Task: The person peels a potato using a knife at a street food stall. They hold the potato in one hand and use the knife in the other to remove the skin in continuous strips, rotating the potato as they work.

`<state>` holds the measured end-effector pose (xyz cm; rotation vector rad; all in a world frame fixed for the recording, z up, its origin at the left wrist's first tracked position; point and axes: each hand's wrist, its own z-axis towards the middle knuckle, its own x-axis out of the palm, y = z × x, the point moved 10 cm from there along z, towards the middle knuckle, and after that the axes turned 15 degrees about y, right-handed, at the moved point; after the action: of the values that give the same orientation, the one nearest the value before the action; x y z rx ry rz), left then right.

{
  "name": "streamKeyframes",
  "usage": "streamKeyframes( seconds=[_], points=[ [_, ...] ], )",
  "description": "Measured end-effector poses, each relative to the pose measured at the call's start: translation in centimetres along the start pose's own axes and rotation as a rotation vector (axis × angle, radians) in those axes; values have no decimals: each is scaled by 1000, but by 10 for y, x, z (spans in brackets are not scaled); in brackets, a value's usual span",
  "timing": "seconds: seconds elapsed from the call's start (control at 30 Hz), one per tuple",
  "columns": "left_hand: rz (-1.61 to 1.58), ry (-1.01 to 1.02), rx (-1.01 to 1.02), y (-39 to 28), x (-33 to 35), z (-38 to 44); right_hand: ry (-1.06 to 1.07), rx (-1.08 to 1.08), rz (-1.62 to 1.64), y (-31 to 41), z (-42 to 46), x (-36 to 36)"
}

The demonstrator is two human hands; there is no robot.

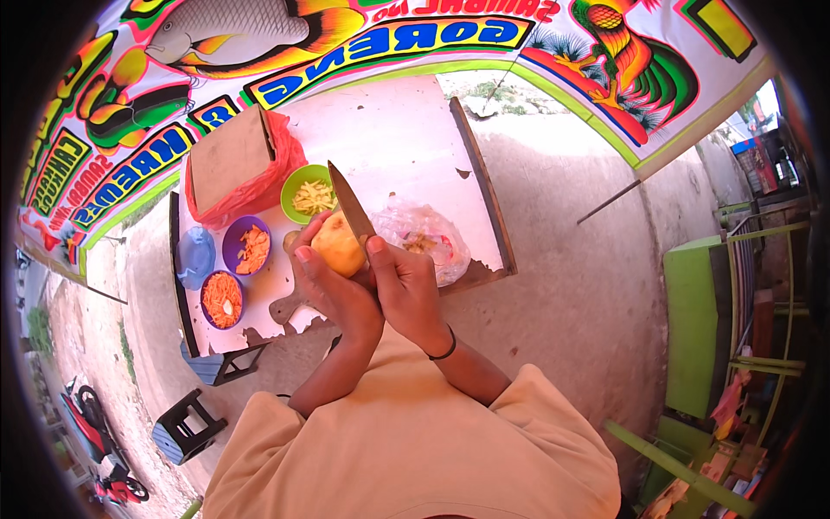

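Note:
My left hand (327,279) holds a peeled, yellow potato (338,245) above the near part of the table. In my right hand (408,279) is a knife (350,201), its blade pointing away from me along the potato's right side. Behind the potato stands a green bowl (303,175) of pale cut sticks. To the left are a purple bowl (230,235) of orange pieces and a second purple bowl (222,305) of orange shreds. A wooden cutting board (285,310) lies partly hidden under my hands. Right of them rests a clear plastic bag (447,240) with scraps.
A cardboard box (230,159) in a red plastic bag stands at the table's (389,143) back left, near a blue plastic bag (196,256). A printed banner (415,39) hangs beyond the table. Plastic stools (188,425) stand at the lower left, and a green cabinet (694,324) at the right.

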<state>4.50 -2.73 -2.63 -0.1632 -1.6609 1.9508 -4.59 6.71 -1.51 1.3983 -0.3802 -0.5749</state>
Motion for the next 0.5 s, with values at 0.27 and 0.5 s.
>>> streamKeyframes(
  seconds=[0.27,0.5],
  points=[
    [-67,-28,21,-5,-28,-12,5,6,17,-3,-13,28],
    [21,-16,-12,-15,-43,-33,25,-14,54,-9,-35,46]
  ],
)
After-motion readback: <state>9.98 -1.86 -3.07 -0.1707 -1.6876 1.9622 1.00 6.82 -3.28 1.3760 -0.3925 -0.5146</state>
